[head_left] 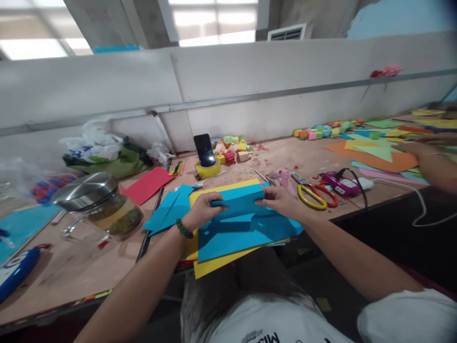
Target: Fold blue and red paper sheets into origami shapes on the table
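A folded piece of blue paper (237, 202) is stretched between my two hands. My left hand (206, 209), with a green bead bracelet at the wrist, pinches its left end. At the other end, my right hand (280, 201) grips it between thumb and fingers. Beneath lies a larger blue sheet (228, 240) on top of yellow sheets (210, 270) at the table's front edge. More cut blue pieces (169, 209) lie to the left of my left hand. Yellow-handled scissors (312, 196) and a pink glue gun (284, 180) rest beyond my right hand.
A phone (204, 150) leans upright on a yellow tape roll (208, 169). A glass teapot (107, 209) stands left, near a red sheet (148, 185). A purple power socket (341, 184) with cables sits right. Another person's hand (428, 150) is among coloured papers (382, 155).
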The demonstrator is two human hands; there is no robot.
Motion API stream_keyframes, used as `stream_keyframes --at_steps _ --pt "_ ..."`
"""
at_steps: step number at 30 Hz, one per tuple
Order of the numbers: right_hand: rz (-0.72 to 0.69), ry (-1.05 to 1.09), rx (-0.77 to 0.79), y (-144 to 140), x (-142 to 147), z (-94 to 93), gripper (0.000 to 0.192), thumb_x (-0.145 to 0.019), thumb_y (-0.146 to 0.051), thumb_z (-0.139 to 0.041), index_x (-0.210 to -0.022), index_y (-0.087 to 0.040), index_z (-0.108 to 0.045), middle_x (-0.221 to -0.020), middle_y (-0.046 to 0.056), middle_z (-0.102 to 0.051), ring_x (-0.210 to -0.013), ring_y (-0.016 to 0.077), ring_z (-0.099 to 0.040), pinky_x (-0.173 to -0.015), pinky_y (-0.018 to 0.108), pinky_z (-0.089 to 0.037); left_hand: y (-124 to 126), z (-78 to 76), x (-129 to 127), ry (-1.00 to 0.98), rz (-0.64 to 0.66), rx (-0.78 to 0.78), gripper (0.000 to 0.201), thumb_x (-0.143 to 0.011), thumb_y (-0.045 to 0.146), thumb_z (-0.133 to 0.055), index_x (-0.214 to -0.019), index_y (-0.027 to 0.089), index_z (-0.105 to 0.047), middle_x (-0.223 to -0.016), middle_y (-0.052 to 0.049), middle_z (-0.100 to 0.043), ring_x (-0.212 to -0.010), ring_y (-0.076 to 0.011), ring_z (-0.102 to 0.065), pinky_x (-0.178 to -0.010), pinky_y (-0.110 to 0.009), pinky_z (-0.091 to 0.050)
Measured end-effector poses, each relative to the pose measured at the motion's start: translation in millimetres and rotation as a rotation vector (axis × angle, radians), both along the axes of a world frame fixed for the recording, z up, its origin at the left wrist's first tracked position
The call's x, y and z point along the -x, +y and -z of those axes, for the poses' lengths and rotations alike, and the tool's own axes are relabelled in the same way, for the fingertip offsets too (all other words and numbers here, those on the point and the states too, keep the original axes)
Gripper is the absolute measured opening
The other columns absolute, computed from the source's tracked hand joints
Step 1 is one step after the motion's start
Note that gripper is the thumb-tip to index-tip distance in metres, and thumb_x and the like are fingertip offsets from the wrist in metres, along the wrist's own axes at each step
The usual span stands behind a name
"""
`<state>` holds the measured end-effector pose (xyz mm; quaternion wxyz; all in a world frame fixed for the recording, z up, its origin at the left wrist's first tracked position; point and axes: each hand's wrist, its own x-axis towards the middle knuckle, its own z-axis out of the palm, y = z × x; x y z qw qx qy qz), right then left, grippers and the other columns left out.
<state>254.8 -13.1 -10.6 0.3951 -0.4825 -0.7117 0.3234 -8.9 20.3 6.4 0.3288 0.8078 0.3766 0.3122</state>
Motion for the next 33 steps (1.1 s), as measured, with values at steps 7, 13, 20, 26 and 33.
stream_keyframes --at_steps 7,13,20,26,33 --pt "0.135 0.164 -0.104 -26.4 6.2 -20.7 0.035 -0.072 -0.047 -0.07 -0.061 -0.018 -0.056 -0.058 -0.004 -0.041 -0.055 0.0096 -0.036 -0.05 0.025 -0.03 -9.7 -12.0 -0.9 -0.277 -0.054 0.052 0.023 -0.067 0.039 -0.074 -0.068 0.016 -0.067 -0.066 -0.001 -0.06 -0.064 -0.0137 -0.051 -0.059 -0.025 -0.043" --pt "0.215 0.357 -0.12 -31.9 14.5 -25.0 0.035 -0.069 -0.052 -0.07 -0.068 -0.019 -0.06 -0.06 -0.003 -0.043 -0.055 0.0096 -0.036 -0.049 0.025 -0.032 -9.5 -15.5 3.0 -0.312 -0.063 0.139 0.031 -0.063 0.043 -0.08 -0.06 0.016 -0.064 -0.058 0.001 -0.054 -0.056 -0.0101 -0.043 -0.052 -0.023 -0.037" --pt "0.266 0.419 -0.133 -39.3 20.0 -27.6 0.035 -0.069 -0.049 -0.069 -0.059 -0.018 -0.057 -0.053 -0.005 -0.034 -0.05 0.0075 -0.027 -0.046 0.024 -0.025 -12.2 -17.8 4.7 -0.246 0.02 0.254 0.038 -0.061 0.048 -0.08 -0.057 0.015 -0.061 -0.056 0.002 -0.051 -0.053 -0.009 -0.04 -0.049 -0.022 -0.036" --pt "0.32 0.395 -0.158 -40.9 18.8 -25.0 0.035 -0.071 -0.05 -0.068 -0.06 -0.018 -0.057 -0.054 -0.004 -0.036 -0.051 0.0086 -0.03 -0.046 0.025 -0.026 -8.4 -13.7 7.6 -0.288 0.024 0.308 0.038 -0.06 0.047 -0.082 -0.059 0.015 -0.061 -0.056 0.002 -0.052 -0.053 -0.0097 -0.043 -0.051 -0.023 -0.037" --pt "0.402 0.353 -0.195 -36.4 12.0 -15.5 0.03 -0.071 -0.047 -0.068 -0.061 -0.02 -0.059 -0.054 -0.003 -0.04 -0.052 0.0106 -0.034 -0.046 0.025 -0.03 -8.8 -13.6 3.7 -0.426 -0.093 0.159 0.043 -0.062 0.051 -0.079 -0.051 0.017 -0.055 -0.052 0.004 -0.043 -0.054 -0.0095 -0.037 -0.052 -0.026 -0.034"
